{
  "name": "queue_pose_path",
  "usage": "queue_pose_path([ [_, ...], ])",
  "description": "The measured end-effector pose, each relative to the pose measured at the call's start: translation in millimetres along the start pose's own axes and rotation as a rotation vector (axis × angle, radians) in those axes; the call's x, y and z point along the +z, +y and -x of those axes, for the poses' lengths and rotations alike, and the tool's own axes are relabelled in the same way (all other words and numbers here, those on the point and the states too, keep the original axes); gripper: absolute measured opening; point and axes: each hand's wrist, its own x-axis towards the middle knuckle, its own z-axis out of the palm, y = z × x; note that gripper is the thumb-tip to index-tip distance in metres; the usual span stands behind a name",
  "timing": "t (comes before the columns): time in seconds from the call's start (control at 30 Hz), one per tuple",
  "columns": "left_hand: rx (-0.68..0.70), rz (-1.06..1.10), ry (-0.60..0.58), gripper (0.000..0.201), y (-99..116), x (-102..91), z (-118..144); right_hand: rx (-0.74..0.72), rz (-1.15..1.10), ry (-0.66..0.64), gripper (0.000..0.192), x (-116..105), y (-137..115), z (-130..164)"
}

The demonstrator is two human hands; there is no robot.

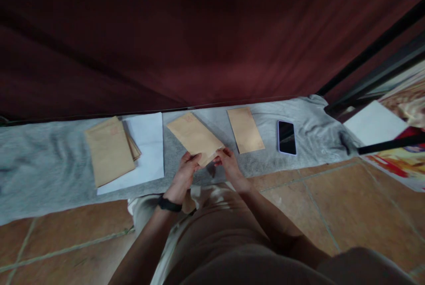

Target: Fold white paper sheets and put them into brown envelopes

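Note:
A brown paper envelope (pixel 195 137) is held tilted above a grey cloth (pixel 46 161) spread on the floor. My left hand (pixel 185 174), with a black band at the wrist, grips its near edge from the left. My right hand (pixel 229 166) pinches the near right corner. To the left lies a stack of brown envelopes (pixel 109 150) partly on white paper sheets (pixel 149 148). One single brown envelope (pixel 245 130) lies flat on the cloth to the right of my hands.
A phone (pixel 286 137) with a dark screen lies on the cloth further right. A dark red curtain (pixel 186 37) hangs behind the cloth. Black metal bars (pixel 375 72) and a white sheet (pixel 373 122) stand at the right. Orange floor tiles (pixel 332 201) surround my knees.

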Motion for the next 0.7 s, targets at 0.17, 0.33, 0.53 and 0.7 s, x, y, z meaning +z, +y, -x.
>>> queue_pose_path([
  [0.17,0.032,-0.099,0.003,0.038,1.7,-10.7,-8.2,0.030,0.023,-0.039,0.026,-12.4,-5.2,-10.3],
  [0.33,-0.023,-0.201,-0.049,0.044,0.6,-16.7,-7.5,-0.210,0.313,0.016,0.026,-24.2,-6.4,-12.2],
  [0.53,-0.042,-0.206,-0.029,0.050,-1.5,-16.9,-10.1,-0.807,0.958,-0.266,0.038,-25.6,-8.1,-7.2],
  [0.7,0.108,-0.291,0.088,0.043,-2.4,-35.0,-9.8,-0.930,1.248,-0.461,0.044,-25.8,0.3,-7.8],
])
